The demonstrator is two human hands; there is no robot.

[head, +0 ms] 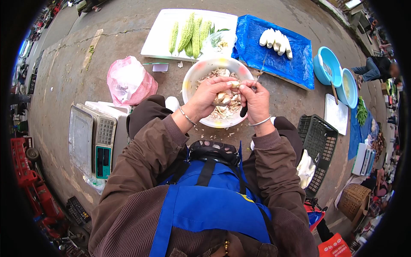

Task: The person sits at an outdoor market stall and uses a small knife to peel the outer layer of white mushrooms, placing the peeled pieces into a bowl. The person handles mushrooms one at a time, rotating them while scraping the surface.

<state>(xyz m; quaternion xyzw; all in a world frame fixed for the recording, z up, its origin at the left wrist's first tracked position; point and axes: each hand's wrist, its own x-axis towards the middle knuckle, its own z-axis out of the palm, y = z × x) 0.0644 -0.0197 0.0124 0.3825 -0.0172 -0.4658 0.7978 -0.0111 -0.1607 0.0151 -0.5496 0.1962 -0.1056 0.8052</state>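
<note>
Over a white plastic basin (pixel 189 93) with coloured spots, both hands meet at a pale garlic clove (pixel 235 84). My left hand (pixel 207 96) pinches the clove between thumb and fingertips. Just beneath its fingers show more garlic cloves (pixel 222 97); whether the palm holds them, I cannot tell. My right hand (pixel 257 100) grips a small knife, its black handle (pixel 244 111) sticking out below and its thin blade (pixel 264 61) pointing up and away. The right thumb and fingertip touch the clove's other end. Papery garlic skins (pixel 224 112) lie in the basin.
Bitter melons (pixel 187 33) lie on a white foam board (pixel 157 35) ahead, beside peeled white stalks (pixel 276 41) on blue plastic sheeting (pixel 249 41). A pink bag (pixel 131 82) and a digital scale (pixel 82 138) stand left; a black crate (pixel 318 138) and blue basins (pixel 327 64) right.
</note>
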